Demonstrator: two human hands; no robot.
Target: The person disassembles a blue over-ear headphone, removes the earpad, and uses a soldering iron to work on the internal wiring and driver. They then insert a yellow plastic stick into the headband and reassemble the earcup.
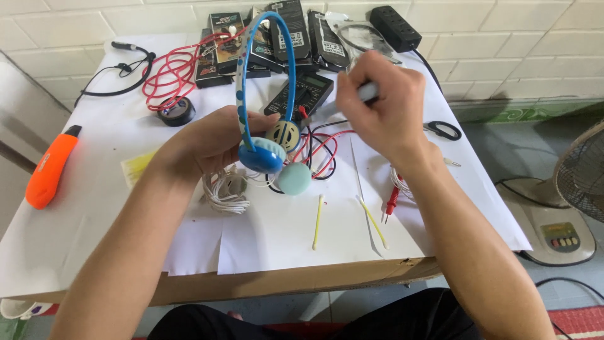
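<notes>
My left hand (217,138) grips the blue headphones (264,94) at the earcup. My right hand (377,107) fingers pinch 1 grey tool (365,93); keep its tip steady just beyond them, over the exposed speaker (283,133).

The left hand (211,141) grips a blue headphone (264,94) by its earcup, holding the band upright over the paper-covered table (94,208). The right hand (380,107) pinches a thin grey tool (352,99) whose tip points at the exposed earcup. A loose pale-green ear pad (294,178) lies just below. Behind sits a black multimeter (301,94); two yellow cotton swabs (318,220) lie nearer, an orange utility knife (50,167) far left.
</notes>
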